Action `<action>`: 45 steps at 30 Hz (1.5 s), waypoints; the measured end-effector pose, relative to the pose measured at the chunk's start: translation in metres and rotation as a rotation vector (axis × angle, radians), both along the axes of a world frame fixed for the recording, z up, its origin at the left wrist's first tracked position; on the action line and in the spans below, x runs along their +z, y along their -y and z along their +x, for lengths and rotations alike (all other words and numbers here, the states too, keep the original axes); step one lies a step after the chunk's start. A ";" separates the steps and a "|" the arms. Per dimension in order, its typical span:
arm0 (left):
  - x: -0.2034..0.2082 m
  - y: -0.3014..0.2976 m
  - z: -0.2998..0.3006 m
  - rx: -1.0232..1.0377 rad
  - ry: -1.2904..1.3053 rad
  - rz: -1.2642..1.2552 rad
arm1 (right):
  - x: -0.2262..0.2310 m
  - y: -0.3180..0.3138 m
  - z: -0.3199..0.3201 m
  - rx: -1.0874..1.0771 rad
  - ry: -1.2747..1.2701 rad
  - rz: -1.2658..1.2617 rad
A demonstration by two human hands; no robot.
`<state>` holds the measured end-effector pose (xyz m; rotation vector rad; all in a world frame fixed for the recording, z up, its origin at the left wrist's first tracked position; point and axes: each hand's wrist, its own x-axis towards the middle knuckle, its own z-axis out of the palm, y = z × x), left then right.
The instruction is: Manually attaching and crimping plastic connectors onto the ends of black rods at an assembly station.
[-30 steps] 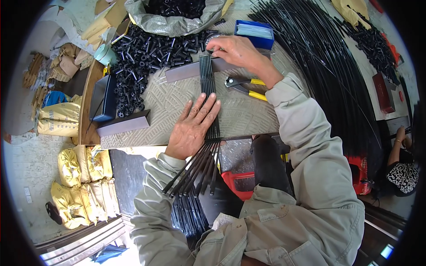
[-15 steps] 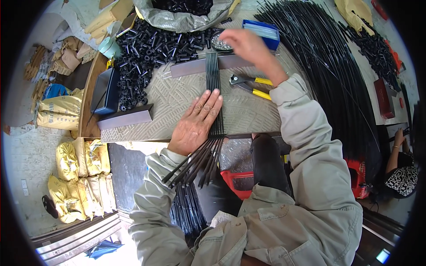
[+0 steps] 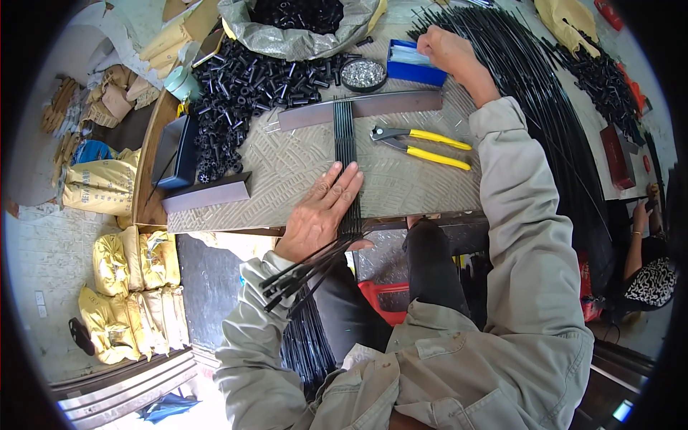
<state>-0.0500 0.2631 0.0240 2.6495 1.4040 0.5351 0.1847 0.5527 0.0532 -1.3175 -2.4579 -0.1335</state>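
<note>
A row of thin black rods [image 3: 345, 143] lies side by side, its far ends across a long grey metal bar [image 3: 398, 104]. My left hand [image 3: 319, 215] presses its fingers along the top of the rods, and its thumb shows beneath them past the table edge. Toward me the near ends fan out over my left sleeve. At the back, my right hand [image 3: 453, 56] is closed at a blue box [image 3: 416, 72] of thin, pale, clear strips; what its fingertips pinch is hidden. Pliers [image 3: 423, 143] with yellow handles lie open to the right of the rods.
A round dish [image 3: 363, 74] of small shiny pieces stands behind the bar. Black tubular parts [image 3: 236, 93] heap at the left, below a grey sack [image 3: 301, 46]. Long black rods [image 3: 534, 122] cover the right side. A short metal bar [image 3: 208, 193] lies front left. Another person's arm [image 3: 636, 229] shows far right.
My right hand has moved right, from above the dish to the blue box, uncovering the dish and the plier handles. My left hand stays on the rods; its thumb has come into sight.
</note>
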 end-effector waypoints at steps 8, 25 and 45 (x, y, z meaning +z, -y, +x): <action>-0.001 -0.001 0.003 0.042 0.043 0.016 | -0.023 0.061 -0.070 0.382 -0.267 0.025; -0.003 -0.002 0.001 0.042 0.022 -0.003 | -0.019 0.075 -0.064 0.370 -0.105 -0.027; -0.002 -0.007 0.007 0.016 -0.066 -0.019 | -0.023 0.071 -0.058 0.364 -0.118 -0.095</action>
